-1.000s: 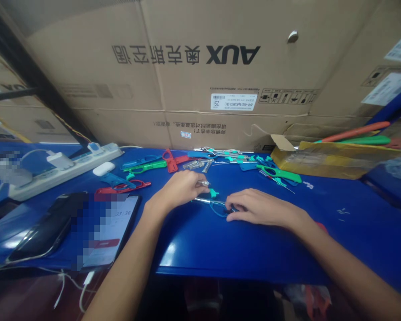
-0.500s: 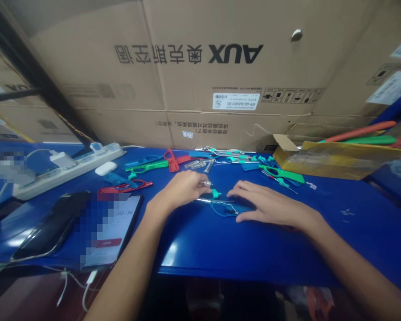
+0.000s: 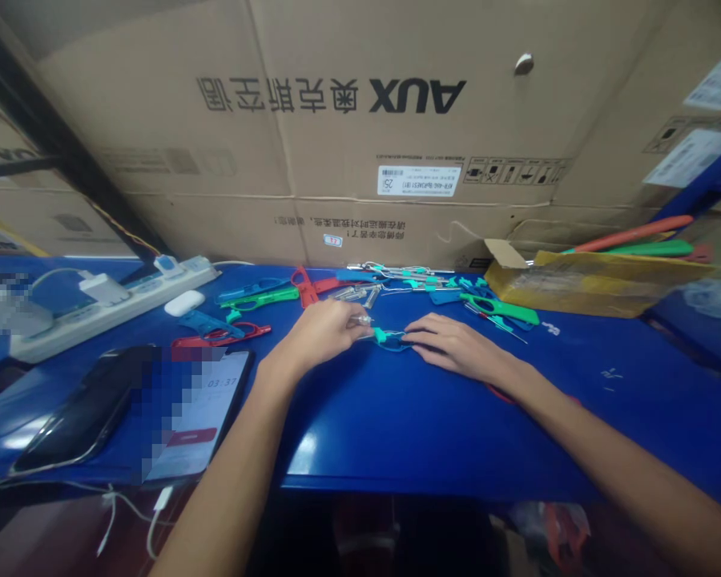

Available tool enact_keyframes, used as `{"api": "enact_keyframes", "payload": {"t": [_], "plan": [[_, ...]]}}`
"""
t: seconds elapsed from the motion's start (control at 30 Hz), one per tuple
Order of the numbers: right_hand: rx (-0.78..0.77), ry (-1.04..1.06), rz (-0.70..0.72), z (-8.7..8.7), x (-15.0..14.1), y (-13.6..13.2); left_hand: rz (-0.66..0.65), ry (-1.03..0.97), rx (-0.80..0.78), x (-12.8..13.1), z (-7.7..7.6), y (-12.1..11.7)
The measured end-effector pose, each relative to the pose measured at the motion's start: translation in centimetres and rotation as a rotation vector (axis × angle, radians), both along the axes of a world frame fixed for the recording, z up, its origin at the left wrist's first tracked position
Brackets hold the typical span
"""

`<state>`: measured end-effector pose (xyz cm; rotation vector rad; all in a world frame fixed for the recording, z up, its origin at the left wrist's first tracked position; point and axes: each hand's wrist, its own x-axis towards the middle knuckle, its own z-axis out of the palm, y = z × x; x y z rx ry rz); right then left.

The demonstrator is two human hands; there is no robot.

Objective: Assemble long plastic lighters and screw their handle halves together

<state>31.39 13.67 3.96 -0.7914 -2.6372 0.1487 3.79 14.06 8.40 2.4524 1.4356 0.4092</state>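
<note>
Between the fingers of my left hand (image 3: 324, 332), closed in a pinch, is a small clear, shiny piece (image 3: 361, 320) with its lower part covered. Right beside those fingertips sits a teal plastic clip (image 3: 380, 335). My right hand (image 3: 457, 346) has its fingers closed on a looped blue plastic piece (image 3: 390, 348), and a thin wire shows near the fingertips. The right end of this blue piece is hidden under the hand. Beyond my left hand lie several clear small pieces (image 3: 371, 296).
Red, green and blue plastic pieces (image 3: 258, 298) lie behind on the blue table (image 3: 348, 433). Thin rods with teal clips (image 3: 420, 280) line the cardboard. At right stands a yellow-taped box (image 3: 594, 284). A power strip (image 3: 120, 308) and phones (image 3: 216, 417) are at left.
My right hand lifted off with fingers spread, then closed again on the blue piece farther back. The blue piece and teal clip moved away from me, close to my left fingertips.
</note>
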Motion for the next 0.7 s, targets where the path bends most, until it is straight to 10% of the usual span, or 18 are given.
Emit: {"api": "enact_keyframes", "payload": {"t": [0.13,0.4,0.53,0.7], "plan": [[-0.158,0.074,-0.155,1.8,0.0,-0.4,0.147,-0.085,0.135,0.0,0.7,-0.1],[-1.031,0.306,-0.265,4.0,0.9,-1.2,0.32,-0.229,0.24,0.2,1.4,-0.4],[-0.905,0.267,-0.29,4.2,1.3,-1.3,0.319,-0.242,0.238,0.4,1.3,-0.4],[-0.592,0.129,0.006,4.5,0.7,-1.8,0.305,-0.251,0.245,0.3,1.1,-0.3]]}}
